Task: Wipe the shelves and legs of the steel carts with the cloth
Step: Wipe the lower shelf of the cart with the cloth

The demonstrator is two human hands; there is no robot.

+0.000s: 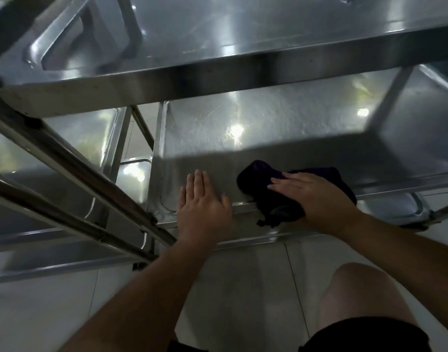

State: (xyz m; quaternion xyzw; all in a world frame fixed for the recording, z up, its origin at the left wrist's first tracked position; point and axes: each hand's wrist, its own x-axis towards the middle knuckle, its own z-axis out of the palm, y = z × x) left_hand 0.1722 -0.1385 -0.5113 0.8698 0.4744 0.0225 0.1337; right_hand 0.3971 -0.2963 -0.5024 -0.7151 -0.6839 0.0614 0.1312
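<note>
Right hand flat on cloth at shelf edge; left hand flat, holding nothing.

I read the scene as dim overall, with small bright ceiling-light reflections glaring off the lower shelf (one hot spot near its middle). The top shelf casts a hard-edged shadow across it. Edges bow from wide-angle distortion, and the left rails look smeared.

Pale tiled floor, probably ceiling-light glare.
</note>
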